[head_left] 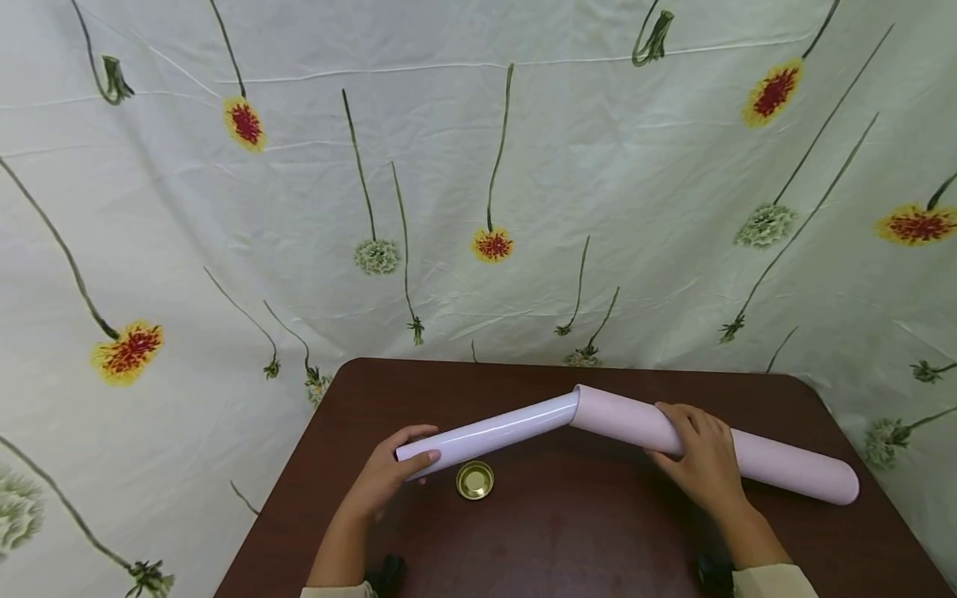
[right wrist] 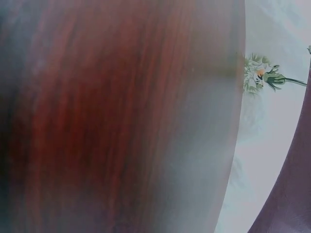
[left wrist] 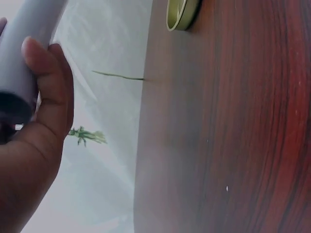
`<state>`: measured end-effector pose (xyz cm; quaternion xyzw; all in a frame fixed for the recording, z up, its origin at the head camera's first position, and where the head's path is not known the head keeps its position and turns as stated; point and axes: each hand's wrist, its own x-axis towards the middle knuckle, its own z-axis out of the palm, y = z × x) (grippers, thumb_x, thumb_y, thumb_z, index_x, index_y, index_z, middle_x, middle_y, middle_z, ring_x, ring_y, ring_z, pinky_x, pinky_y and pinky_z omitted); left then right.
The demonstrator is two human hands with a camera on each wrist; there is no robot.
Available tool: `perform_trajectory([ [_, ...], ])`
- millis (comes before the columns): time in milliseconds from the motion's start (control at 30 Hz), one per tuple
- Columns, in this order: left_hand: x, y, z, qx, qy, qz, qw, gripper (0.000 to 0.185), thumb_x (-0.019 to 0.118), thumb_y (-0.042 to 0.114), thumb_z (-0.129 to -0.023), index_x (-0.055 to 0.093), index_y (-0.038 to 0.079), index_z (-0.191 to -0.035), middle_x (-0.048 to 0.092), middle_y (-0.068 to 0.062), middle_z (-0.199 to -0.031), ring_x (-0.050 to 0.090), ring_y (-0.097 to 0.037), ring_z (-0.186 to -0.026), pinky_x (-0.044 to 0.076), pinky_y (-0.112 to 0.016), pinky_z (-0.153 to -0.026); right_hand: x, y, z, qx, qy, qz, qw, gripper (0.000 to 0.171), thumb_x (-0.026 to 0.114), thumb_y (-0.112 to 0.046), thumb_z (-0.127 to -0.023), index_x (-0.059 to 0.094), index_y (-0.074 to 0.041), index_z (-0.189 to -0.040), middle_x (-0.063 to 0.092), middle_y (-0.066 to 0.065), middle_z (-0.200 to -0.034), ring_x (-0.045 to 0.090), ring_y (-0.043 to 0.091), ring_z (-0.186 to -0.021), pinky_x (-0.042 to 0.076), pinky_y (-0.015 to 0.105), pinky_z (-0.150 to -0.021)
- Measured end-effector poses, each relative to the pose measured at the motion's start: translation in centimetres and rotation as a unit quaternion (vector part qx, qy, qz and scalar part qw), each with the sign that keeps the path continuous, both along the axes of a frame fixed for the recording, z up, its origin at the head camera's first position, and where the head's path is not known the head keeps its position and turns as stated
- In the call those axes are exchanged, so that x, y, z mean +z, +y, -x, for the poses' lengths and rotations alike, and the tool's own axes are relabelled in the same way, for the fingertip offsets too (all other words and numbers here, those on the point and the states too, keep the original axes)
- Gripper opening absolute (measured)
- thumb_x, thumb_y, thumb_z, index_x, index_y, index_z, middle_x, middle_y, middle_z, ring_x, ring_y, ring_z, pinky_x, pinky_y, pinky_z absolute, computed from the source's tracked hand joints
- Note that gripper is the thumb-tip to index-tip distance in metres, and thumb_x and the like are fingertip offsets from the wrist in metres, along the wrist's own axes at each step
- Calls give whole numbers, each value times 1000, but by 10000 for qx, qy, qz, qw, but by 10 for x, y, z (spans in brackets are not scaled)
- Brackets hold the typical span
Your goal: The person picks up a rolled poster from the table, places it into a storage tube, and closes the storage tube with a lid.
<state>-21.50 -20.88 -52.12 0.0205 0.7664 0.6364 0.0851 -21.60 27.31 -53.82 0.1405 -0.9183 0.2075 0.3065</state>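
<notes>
Inner roll point(head_left: 489, 432): glossy, smooth sheet, looks like coated paper or plastic film; bright reflections along its length. Outer tube point(head_left: 777, 461): matt, pale pink, smooth, looks like card or plastic. Lid point(head_left: 474, 479): gold-coloured metal, shiny. Table point(head_left: 568, 531): dark red-brown wood grain, smooth, semi-gloss. Backdrop point(head_left: 449, 166): thin creased cloth, matt, printed with flowers.

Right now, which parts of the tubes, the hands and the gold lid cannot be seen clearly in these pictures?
- Right wrist view: the right hand does not show; only blurred table and cloth.
- Left wrist view: the gold lid is cut off by the top edge.
- Head view: how far the glossy roll goes into the pink tube is hidden by the tube wall.
- Head view: the left hand covers the roll's end.
</notes>
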Motion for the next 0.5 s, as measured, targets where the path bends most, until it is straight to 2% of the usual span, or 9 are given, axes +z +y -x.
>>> perform_trajectory([
  [267, 4, 10, 3, 829, 312, -190, 9959, 59, 78, 14, -88, 50, 12, -139, 53, -18, -125, 59, -20, -96, 60, -41, -80, -3, -1, -2, 61, 6, 1, 10000, 86, 97, -16, -58, 60, -13, -135, 61, 16, -121, 55, 38, -112, 35, 60, -95],
  [400, 7, 13, 4, 1241, 390, -610, 9896, 64, 77, 5, -87, 43, 9, -141, 50, -13, -121, 59, -14, -95, 59, -32, -80, -4, -2, -2, 73, 26, -19, 10000, 86, 98, -15, -57, 60, -14, -134, 61, 15, -121, 56, 37, -112, 35, 59, -95],
  [500, 7, 14, 5, 1564, 494, -985, 9815, 66, 76, 0, -87, 39, 7, -141, 49, -8, -119, 59, -11, -95, 58, -24, -80, -5, -3, -3, 95, 39, -32, 9999, 86, 98, -15, -56, 61, -14, -133, 62, 15, -120, 57, 37, -111, 35, 59, -95],
])
